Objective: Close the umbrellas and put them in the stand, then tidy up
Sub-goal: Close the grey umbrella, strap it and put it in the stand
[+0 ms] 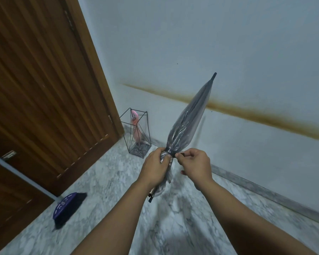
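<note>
A clear umbrella [187,124] is folded and held tilted at the middle of the view, its black tip pointing up toward 1 o'clock. The left hand [155,163] is clenched around the gathered canopy near its lower end. The right hand [193,164] is just beside it at 3 o'clock, pinching the black strap [173,153] that rings the canopy between thumb and forefinger. The handle end shows below the left wrist, pointing toward 7 o'clock.

At 10 o'clock from the hands, a black wire stand [136,133] sits on the marble floor [103,181] in the corner where the wooden door [40,89] meets the wall [210,43]. A pink umbrella [135,126] stands inside it, leaning.

At 8 o'clock, well apart from the hands, a purple brush [68,208] with dark bristles lies on the floor just beside the door. A brown stain runs along the wall behind the clear umbrella.
</note>
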